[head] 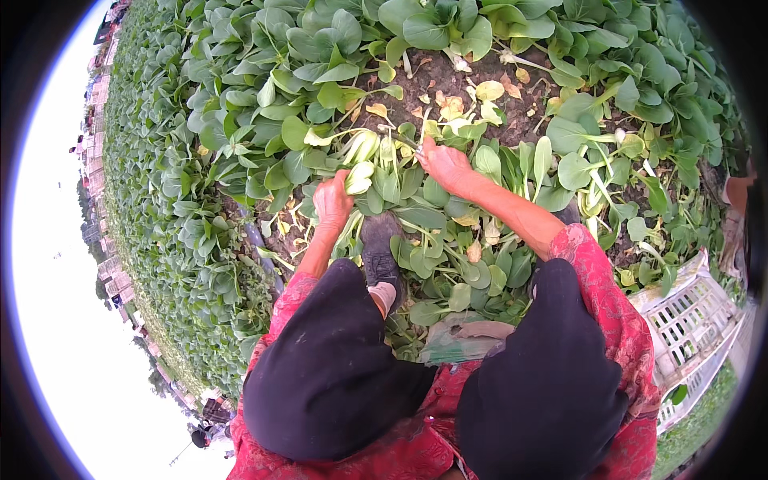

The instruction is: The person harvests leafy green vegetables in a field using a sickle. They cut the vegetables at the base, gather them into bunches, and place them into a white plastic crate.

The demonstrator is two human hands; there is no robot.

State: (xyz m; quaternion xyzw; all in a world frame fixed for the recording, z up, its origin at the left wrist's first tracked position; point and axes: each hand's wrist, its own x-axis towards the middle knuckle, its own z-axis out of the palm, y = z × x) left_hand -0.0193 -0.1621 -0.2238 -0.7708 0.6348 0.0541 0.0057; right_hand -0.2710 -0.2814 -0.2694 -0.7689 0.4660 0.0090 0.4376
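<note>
My left hand (333, 199) is closed around a head of bok choy (360, 178), its pale green base turned up beside my thumb. A second pale bok choy head (363, 146) lies just beyond it. My right hand (445, 165) grips a small knife (401, 139), whose dark, thin blade points left towards that second head. Part of the knife's handle is hidden by my fingers. Below and between my hands lie loose bok choy leaves (387, 180). One dark shoe (381, 246) of mine stands among the leaves under my left hand.
Dense rows of bok choy (240, 120) grow ahead and to the left. Bare soil (414, 90) with yellowed leaves (453, 108) lies beyond my hands. White plastic crates (684, 324) stand at my right. Another person's leg (735, 195) shows at the right edge.
</note>
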